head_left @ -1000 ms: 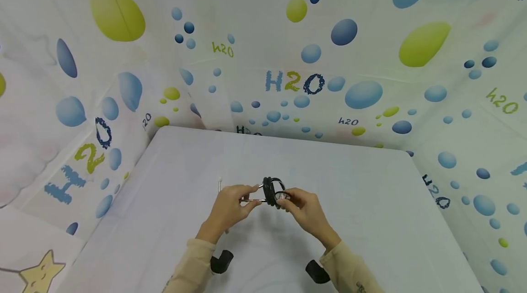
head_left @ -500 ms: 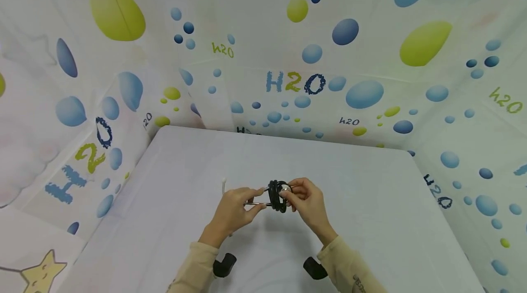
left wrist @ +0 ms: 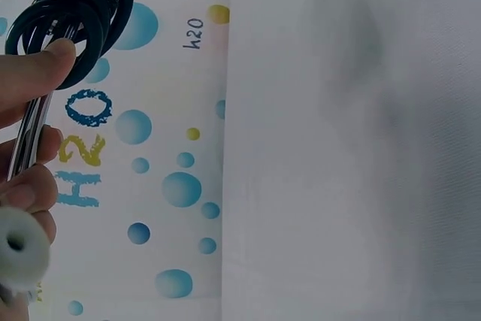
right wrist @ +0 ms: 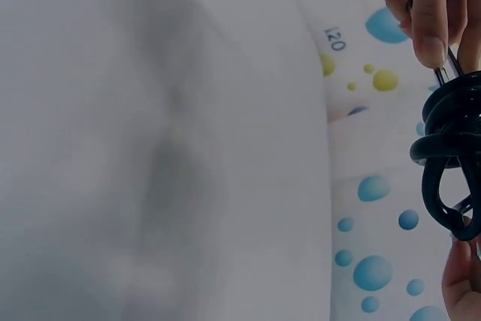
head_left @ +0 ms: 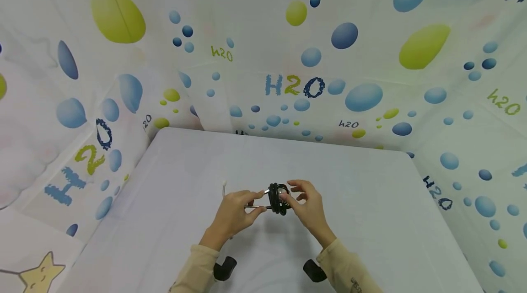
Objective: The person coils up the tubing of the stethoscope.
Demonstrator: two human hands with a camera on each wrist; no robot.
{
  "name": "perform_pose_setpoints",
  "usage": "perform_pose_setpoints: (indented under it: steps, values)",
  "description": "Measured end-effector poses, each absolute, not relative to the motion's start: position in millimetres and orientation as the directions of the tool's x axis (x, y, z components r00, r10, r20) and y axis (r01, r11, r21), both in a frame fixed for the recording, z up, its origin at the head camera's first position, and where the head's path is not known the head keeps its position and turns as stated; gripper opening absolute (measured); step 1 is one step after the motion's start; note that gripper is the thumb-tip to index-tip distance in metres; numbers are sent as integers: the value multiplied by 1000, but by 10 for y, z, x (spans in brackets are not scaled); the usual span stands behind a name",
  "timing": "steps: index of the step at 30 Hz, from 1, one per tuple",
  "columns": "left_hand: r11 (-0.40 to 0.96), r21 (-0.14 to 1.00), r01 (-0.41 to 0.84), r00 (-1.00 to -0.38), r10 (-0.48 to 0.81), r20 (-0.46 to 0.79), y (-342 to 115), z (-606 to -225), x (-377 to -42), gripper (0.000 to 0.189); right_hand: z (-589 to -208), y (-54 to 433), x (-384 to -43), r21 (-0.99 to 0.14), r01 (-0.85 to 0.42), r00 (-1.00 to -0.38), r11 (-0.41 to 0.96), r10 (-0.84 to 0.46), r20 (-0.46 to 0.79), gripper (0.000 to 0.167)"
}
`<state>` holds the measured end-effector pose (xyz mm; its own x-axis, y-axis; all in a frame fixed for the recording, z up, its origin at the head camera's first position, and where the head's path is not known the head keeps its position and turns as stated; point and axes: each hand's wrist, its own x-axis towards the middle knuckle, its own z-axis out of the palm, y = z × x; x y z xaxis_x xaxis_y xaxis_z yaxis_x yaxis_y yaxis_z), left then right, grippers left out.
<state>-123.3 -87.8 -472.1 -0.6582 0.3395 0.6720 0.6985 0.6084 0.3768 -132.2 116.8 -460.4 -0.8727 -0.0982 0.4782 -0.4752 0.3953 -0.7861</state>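
A stethoscope is held over the table, its black tubing [head_left: 275,201] wound in several loops around its metal tubes. My left hand [head_left: 235,210] grips the bare metal tubes [left wrist: 31,129] between thumb and fingers. A white ear tip [left wrist: 22,249] sticks out behind this hand and shows large in the left wrist view. At the other end of the coil is my right hand [head_left: 309,206], its thumb on the loops and its index finger raised at their upper edge. The right wrist view catches a hanging loop [right wrist: 451,193] with a right fingertip [right wrist: 460,280] just below it.
Beneath both hands spreads a white-covered table [head_left: 362,206]. Behind and beside it hang white curtains [head_left: 255,32] printed with drops and lettering. Black camera mounts [head_left: 224,269] show at both wrists.
Both hands have shifted slightly right and down with the stethoscope. The right fingers have moved from pinching the metal chest piece to lying against the coil, and the index finger has lifted.
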Motion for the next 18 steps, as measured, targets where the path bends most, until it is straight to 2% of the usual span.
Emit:
perform_pose_setpoints:
  steps: [2,7,10,12,18]
  values:
    - [608,381,696,-664,342,665,-875,-4722,-1235,36,-4611,1181,-1316,-828,-433,-900,357,-113,422,33]
    - [601,378,704,-657,349,669,-871,-4690,-1251,37,-4640,1242,-1349,-933,-226,-971,279,-140,194,42]
    - [596,382,707,-659,358,661,-867,-4685,-1251,37,-4637,1285,-1373,-966,-100,-983,240,-172,59,47]
    - [593,386,707,-663,364,654,-863,-4691,-1245,36,-4640,1309,-1393,-975,-58,-979,213,-202,14,46]
    - [583,401,706,-669,365,648,-852,-4717,-1233,35,-4629,1344,-1424,-984,-30,-961,175,-277,-20,41]
